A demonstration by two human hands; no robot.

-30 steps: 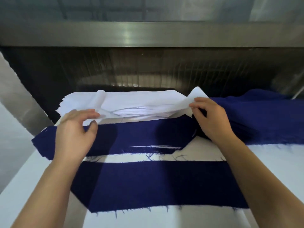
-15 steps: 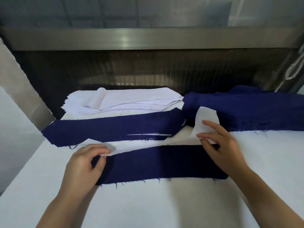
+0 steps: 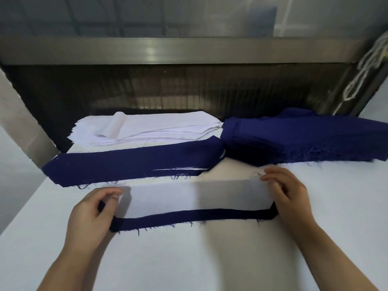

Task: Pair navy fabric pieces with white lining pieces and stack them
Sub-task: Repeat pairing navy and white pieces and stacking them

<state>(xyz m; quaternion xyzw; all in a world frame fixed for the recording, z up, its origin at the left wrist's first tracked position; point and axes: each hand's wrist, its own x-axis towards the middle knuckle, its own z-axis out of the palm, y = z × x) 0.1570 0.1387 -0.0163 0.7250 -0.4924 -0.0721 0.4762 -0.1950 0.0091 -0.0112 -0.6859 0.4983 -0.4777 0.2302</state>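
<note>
A white lining piece (image 3: 195,197) lies stretched across a navy fabric piece (image 3: 189,218), covering all but its near edge. My left hand (image 3: 92,215) pinches the lining's left end, and my right hand (image 3: 287,196) pinches its right end. Behind them lies a stack of paired navy pieces (image 3: 134,162) with white edges showing. Farther back sit a pile of white lining pieces (image 3: 147,129) on the left and a pile of navy pieces (image 3: 304,139) on the right.
The white table (image 3: 199,259) spreads out below my hands. A dark metal machine housing (image 3: 189,89) with a steel rail closes off the back. A white cord (image 3: 365,66) hangs at the upper right.
Both hands pulled a white lining piece off the far pile and brought it toward me, laying it flat over the near navy piece. The view tilted upward.
</note>
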